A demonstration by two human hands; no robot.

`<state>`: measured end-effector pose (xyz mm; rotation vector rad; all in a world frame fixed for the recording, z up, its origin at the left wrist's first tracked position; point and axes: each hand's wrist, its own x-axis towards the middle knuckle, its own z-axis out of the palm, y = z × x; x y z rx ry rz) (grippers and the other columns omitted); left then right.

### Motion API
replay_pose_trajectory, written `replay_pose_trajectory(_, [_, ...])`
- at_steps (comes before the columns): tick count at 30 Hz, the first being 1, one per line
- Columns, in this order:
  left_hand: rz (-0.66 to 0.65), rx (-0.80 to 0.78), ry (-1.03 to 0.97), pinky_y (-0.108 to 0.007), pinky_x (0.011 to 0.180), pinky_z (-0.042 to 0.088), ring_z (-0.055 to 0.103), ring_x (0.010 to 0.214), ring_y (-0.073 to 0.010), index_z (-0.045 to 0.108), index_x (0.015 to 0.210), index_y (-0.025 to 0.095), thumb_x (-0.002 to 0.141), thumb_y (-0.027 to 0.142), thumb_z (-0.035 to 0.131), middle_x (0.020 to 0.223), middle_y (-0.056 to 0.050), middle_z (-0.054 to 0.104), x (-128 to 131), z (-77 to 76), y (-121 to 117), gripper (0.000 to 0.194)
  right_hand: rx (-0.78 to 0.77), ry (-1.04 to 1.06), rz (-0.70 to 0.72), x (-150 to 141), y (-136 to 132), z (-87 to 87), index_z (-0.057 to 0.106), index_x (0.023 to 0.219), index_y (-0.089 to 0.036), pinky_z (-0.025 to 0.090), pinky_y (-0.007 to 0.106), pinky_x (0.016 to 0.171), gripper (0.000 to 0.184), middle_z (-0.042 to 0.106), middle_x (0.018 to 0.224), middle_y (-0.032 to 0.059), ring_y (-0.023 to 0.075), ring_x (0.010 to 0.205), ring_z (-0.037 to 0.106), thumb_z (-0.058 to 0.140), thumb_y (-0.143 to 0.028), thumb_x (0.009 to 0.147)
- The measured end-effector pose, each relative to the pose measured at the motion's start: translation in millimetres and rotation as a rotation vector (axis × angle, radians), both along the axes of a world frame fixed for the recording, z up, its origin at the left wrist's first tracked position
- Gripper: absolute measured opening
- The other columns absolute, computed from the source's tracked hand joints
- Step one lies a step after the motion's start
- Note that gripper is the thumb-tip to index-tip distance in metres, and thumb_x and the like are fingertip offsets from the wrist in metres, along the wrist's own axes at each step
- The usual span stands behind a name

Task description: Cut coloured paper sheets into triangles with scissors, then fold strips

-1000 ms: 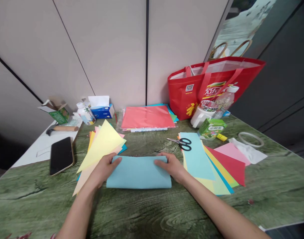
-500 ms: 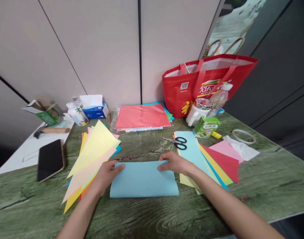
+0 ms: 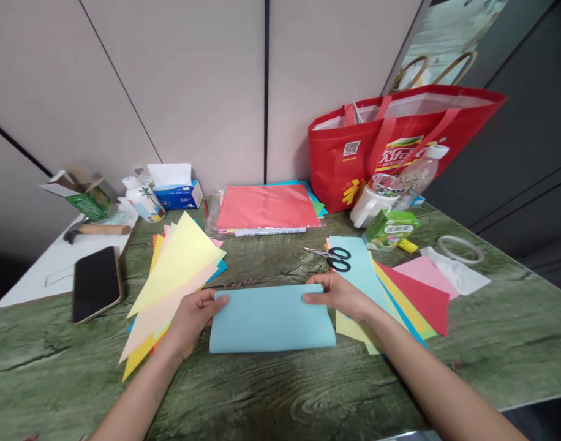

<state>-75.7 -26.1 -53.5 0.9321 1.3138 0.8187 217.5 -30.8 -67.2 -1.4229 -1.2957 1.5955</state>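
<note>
A light-blue sheet of paper (image 3: 272, 321), folded over with its rounded fold toward me, lies in front of me. My left hand (image 3: 195, 315) pinches its far left corner, thumb on top and fingers behind. At the far edge near the right corner, my right hand (image 3: 338, 294) grips the same paper between thumb and fingers. Left of it is a fanned pile of coloured paper (image 3: 174, 269), pale yellow uppermost. A second fan of coloured sheets (image 3: 416, 297) lies beyond my right hand, with black-handled scissors (image 3: 338, 259) resting partly on it.
Along the back stand a blue tissue box (image 3: 179, 196), a red paper pack (image 3: 267, 207), a white mug (image 3: 371, 205), a green carton (image 3: 391, 229) and a red bag (image 3: 345, 153). A phone (image 3: 97, 285) and a hammer (image 3: 99, 229) lie at left, a tape roll (image 3: 459, 249) at right.
My right hand has slid outward along the paper's far edge toward the right corner. My left hand keeps hold of the left corner. The whole view has shifted slightly.
</note>
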Motion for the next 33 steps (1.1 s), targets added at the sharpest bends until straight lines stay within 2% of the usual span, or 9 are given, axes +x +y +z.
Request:
replay_pose_trajectory(3, [0.028,0.009,-0.01,-0.019,0.042,0.032,0.046,0.043,-0.0082,0.056,0.056,0.016,0.054,0.036,0.078,0.047,0.004,0.057,0,-2.1,-1,0.03,0.012,0.025,-0.035,1,-1,-2.4,0.064,0.062,-0.015,0.031,0.021,0.04,0.028,0.058,0.049,-0.0045,0.0081,0.041,0.046,0.072,-0.042,0.062])
replay_pose_trajectory(5, [0.041,0.018,-0.022,-0.019,0.041,0.031,0.046,0.043,-0.0077,0.056,0.056,0.016,0.054,0.035,0.079,0.047,0.004,0.056,0,-2.4,-1,0.03,0.022,0.043,-0.06,0,-1,-4.5,0.064,0.063,-0.015,0.03,0.021,0.04,0.028,0.058,0.048,-0.0042,0.0074,0.04,0.045,0.073,-0.041,0.061])
replay_pose_trajectory(8, [0.062,0.034,-0.054,-0.019,0.042,0.031,0.046,0.042,-0.0073,0.055,0.055,0.015,0.053,0.033,0.079,0.048,0.004,0.056,1,-1.6,-2,0.03,0.036,0.067,-0.1,-2,-1,-8.1,0.066,0.068,-0.014,0.035,0.022,0.042,0.029,0.063,0.054,-0.0018,0.0094,0.043,0.05,0.077,-0.038,0.056])
replay_pose_trajectory(13, [0.082,0.058,-0.117,-0.02,0.045,0.036,0.048,0.046,-0.0081,0.063,0.061,0.014,0.058,0.034,0.077,0.051,0.003,0.059,1,0.4,-3,0.025,0.056,0.091,-0.158,-2,-1,-13.2,0.066,0.07,-0.015,0.043,0.024,0.049,0.03,0.066,0.058,-0.0007,0.0117,0.049,0.056,0.079,-0.037,0.054])
replay_pose_trajectory(19, [0.135,0.058,-0.164,-0.019,0.047,0.038,0.05,0.048,-0.0073,0.068,0.065,0.014,0.057,0.031,0.078,0.054,0.003,0.061,0,-0.2,-3,0.021,0.033,0.119,-0.163,-2,0,-14.0,0.067,0.075,-0.016,0.049,0.026,0.055,0.032,0.069,0.064,0.0009,0.0137,0.054,0.061,0.081,-0.034,0.052])
replay_pose_trajectory(22, [0.163,0.047,-0.172,-0.019,0.05,0.04,0.054,0.051,-0.0084,0.07,0.067,0.014,0.055,0.03,0.079,0.058,0.0,0.065,0,-1.5,-3,0.022,0.029,0.128,-0.168,-2,0,-14.4,0.068,0.075,-0.017,0.05,0.027,0.054,0.032,0.069,0.063,0.0004,0.0148,0.053,0.062,0.081,-0.035,0.052])
replay_pose_trajectory(27, [0.217,0.044,-0.176,-0.018,0.049,0.04,0.054,0.05,-0.008,0.072,0.086,0.017,0.054,0.029,0.08,0.058,0.001,0.067,2,-2.6,-2,0.035,0.02,0.145,-0.167,-2,0,-14.5,0.068,0.073,-0.017,0.05,0.026,0.054,0.03,0.07,0.064,0.0003,0.0141,0.053,0.062,0.081,-0.034,0.053])
replay_pose_trajectory(33, [0.252,0.052,-0.184,-0.018,0.048,0.04,0.053,0.049,-0.0076,0.073,0.079,0.015,0.053,0.03,0.081,0.059,0.0,0.068,0,-6.5,-2,0.032,0.01,0.158,-0.172,-5,-1,-8.6,0.069,0.071,-0.017,0.05,0.024,0.053,0.03,0.071,0.064,0.0003,0.0131,0.053,0.062,0.082,-0.033,0.05])
